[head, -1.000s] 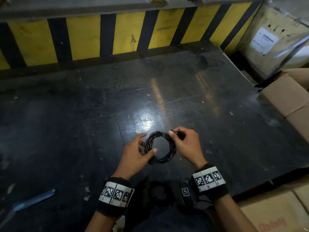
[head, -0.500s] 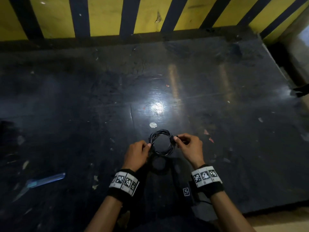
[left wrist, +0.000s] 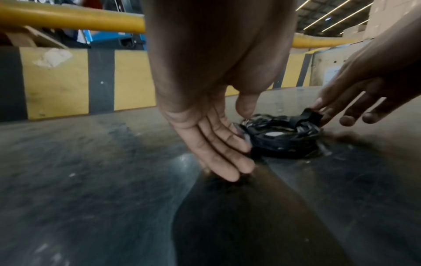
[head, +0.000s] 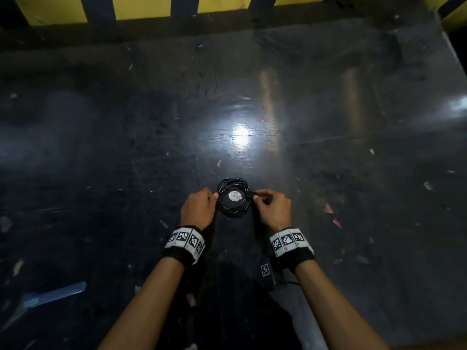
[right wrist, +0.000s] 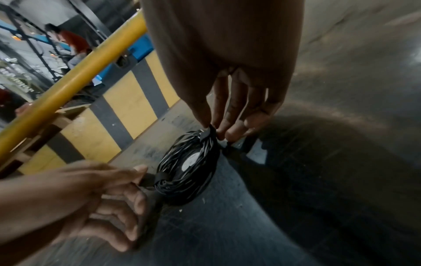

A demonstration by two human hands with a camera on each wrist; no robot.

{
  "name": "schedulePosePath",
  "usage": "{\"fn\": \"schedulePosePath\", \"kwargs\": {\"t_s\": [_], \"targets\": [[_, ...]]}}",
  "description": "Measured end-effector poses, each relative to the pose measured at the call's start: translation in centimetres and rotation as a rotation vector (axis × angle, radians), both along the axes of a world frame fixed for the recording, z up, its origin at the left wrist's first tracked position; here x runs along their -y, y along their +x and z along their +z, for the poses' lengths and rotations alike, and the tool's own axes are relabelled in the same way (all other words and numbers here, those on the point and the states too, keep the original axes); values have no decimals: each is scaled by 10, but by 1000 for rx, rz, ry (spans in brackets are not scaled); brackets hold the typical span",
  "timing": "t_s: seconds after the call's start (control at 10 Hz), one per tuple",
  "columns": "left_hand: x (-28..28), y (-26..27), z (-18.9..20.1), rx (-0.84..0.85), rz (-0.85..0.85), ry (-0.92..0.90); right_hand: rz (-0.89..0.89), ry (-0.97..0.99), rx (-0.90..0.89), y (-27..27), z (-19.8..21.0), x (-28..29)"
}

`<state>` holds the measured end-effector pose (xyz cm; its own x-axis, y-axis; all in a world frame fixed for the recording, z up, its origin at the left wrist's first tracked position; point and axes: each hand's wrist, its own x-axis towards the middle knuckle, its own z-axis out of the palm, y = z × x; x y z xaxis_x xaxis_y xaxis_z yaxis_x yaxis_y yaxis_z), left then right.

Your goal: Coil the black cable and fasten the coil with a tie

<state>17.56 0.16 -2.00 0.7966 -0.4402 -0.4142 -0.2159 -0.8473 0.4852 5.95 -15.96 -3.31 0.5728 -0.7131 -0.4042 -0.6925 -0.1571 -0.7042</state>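
Observation:
The black cable, wound into a small coil (head: 233, 209), lies flat on the dark table (head: 328, 160), ringing a white spot. My left hand (head: 214, 197) is at the coil's left edge. In the right wrist view its thumb and forefinger pinch the tail of a black tie (right wrist: 157, 177) wrapped round the coil (right wrist: 189, 172). My right hand (head: 255, 197) pinches a second black tie (head: 249, 194) at the coil's right edge, also seen as the raised tie (left wrist: 307, 115) beside the coil (left wrist: 282, 142). The other fingers of my left hand (left wrist: 241, 122) lie nearly straight against the coil.
A yellow-and-black striped barrier (head: 151, 6) runs along the table's far edge, with a yellow rail (left wrist: 68, 19) above it. A blue strip (head: 55, 294) lies near left. Red scraps (head: 331, 213) lie right of my hands. A small black tagged device (head: 265, 270) hangs under my right wrist.
Both hands have carried the coil forward and laid it flat on the table over the white spot. My left hand went from gripping the ring's rim to pinching at its left edge.

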Motion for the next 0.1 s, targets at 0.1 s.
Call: {"fn": "schedulePosePath", "kwargs": {"t_s": [0.1], "targets": [[-6,6,-19,-50,27,-119,-65,73,27,-2,-8,4]]}}
